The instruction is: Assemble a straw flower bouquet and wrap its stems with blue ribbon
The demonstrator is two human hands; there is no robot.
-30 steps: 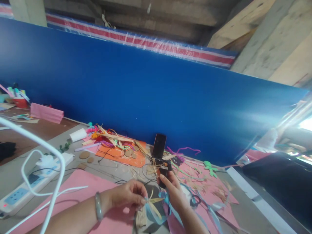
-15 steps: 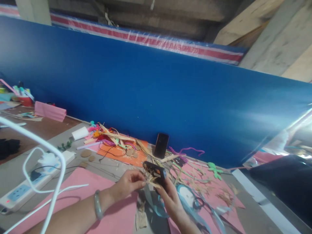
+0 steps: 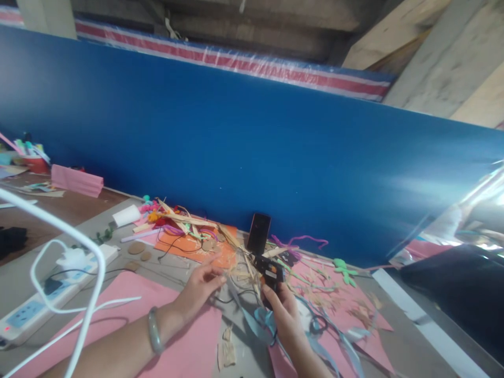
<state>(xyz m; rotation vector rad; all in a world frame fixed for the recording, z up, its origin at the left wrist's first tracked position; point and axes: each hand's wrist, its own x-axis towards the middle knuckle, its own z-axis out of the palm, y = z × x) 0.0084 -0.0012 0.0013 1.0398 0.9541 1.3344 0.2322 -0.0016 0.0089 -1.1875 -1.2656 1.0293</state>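
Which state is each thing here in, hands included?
Right hand, closed around a black tool.
Left hand, fingers partly curled; grip unclear.
Blue ribbon, loose and curling.
Phone, propped upright by the blue partition.
Power strip, red light lit, white plug inserted.
White roll, lying on its side.

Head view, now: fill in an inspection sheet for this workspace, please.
Surface: grey table, partly covered by pink sheets and an orange sheet.
Things at hand: black tool; blue ribbon beside the right hand.
Clutter: tan strips, purple strand.
Hands: right grips the black tool; left hand is above the table, grip unclear.
Cables: white cable crosses in front of the power strip.
Surroundings: blue partition behind the table.
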